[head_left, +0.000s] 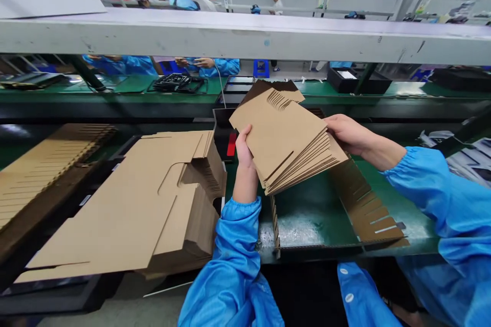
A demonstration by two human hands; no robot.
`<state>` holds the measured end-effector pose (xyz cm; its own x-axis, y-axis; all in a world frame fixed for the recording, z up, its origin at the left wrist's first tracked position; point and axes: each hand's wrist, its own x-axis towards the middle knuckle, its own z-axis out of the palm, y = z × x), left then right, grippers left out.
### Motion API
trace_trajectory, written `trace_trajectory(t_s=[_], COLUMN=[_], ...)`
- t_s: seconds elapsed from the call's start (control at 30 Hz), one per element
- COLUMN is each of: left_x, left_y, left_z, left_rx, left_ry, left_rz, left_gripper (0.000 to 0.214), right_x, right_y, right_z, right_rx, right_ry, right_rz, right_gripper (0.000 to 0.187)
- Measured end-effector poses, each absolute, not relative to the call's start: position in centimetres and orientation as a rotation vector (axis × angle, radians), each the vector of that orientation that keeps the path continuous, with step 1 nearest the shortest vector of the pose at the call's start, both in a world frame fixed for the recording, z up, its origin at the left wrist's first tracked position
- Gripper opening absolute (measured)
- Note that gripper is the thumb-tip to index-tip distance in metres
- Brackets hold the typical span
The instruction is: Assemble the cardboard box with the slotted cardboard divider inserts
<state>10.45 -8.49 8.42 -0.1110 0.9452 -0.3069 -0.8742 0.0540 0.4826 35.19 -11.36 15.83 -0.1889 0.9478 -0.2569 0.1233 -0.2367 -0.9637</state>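
1. A fanned stack of slotted cardboard dividers (286, 138) is held tilted in the air above the green surface (314, 214).
2. The left hand (244, 150) grips its lower left edge, thumb on top; the right hand (347, 133) clasps the upper right edge.
3. The sheets look light and stiff but liable to slide apart, so pinching opposite edges seems best.
4. Slotted strips (364, 204) stand below; flat carton blanks (153, 199) lie to the left.

The stack of slotted cardboard sheets (286, 138) is plain kraft brown — same as the flat box blanks (126, 209) left of it. Beneath the stack, the surface (314, 214) is dark green. Both sleeves (233, 260) — bright blue.
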Motion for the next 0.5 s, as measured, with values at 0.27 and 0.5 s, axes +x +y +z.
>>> trace_trajectory(t_s=[0.27, 0.5], left_x=[9.5, 7.0], left_y=[-8.4, -7.3], left_z=[9.2, 7.7], left_rx=[0.066, 0.188], left_ry=[0.679, 0.684], left_rz=[1.584, 1.585], left_gripper=[0.038, 0.028], right_x=[35.3, 36.5], right_y=[-10.0, -8.9], right_z=[18.0, 18.7], right_rx=[-1.494, -1.705], right_ry=[-1.185, -1.241], right_rz=[1.324, 1.157], right_gripper=[0.029, 0.030])
